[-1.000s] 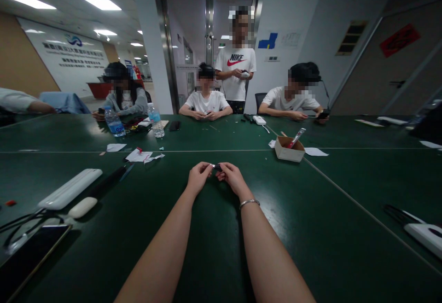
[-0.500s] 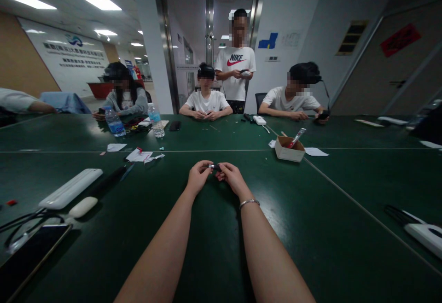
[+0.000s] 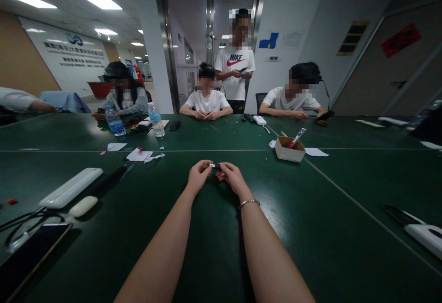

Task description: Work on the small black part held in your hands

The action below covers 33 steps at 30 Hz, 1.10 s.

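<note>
My left hand (image 3: 199, 177) and my right hand (image 3: 231, 177) meet just above the middle of the green table. Between their fingertips is a small black-and-silver stick (image 3: 214, 166), roughly the size of a USB drive. The fingers of my left hand pinch its bright silver end. Its dark end sits between the thumb and fingers of my right hand, which cover part of it. Too little shows to tell its exact kind. A metal bangle circles my right wrist.
On the left lie a white power bank (image 3: 71, 188), a white oval case (image 3: 83, 206), cables and a phone (image 3: 32, 252). Paper scraps (image 3: 140, 154) and bottles (image 3: 115, 121) stand farther off. A cardboard box (image 3: 290, 152) holds tools. Several people sit or stand across the green table (image 3: 214, 229).
My hands and the stick stay almost in place; slightly more of the silver part shows. Across the table, the person at right has tilted a dark phone-like thing, and the standing person's head has turned.
</note>
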Available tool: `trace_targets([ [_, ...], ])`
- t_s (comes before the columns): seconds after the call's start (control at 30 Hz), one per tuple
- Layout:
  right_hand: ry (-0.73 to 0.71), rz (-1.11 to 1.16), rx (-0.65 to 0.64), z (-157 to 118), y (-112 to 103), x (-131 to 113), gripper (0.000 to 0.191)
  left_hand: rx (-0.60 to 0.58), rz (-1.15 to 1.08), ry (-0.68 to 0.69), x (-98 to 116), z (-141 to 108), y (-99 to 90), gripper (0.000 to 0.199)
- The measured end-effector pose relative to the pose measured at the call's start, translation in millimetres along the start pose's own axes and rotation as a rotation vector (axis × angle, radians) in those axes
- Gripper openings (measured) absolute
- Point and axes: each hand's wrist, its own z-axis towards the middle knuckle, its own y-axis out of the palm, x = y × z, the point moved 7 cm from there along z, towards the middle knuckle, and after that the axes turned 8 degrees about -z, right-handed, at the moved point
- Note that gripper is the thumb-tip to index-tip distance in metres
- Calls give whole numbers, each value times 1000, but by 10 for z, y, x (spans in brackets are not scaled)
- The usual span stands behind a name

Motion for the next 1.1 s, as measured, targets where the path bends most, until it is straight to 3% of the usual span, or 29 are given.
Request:
trace_targets([
  [0.23,10,16,0,12,3,29,41,64,17,-2,-5,4,-32,26],
  [0.63,13,12,-3,-3,10,-3,40,5,22,5,20,-4,-4,27],
  [1.1,15,-5,1,-3,6,7,40,54,15,12,5,6,-44,31],
])
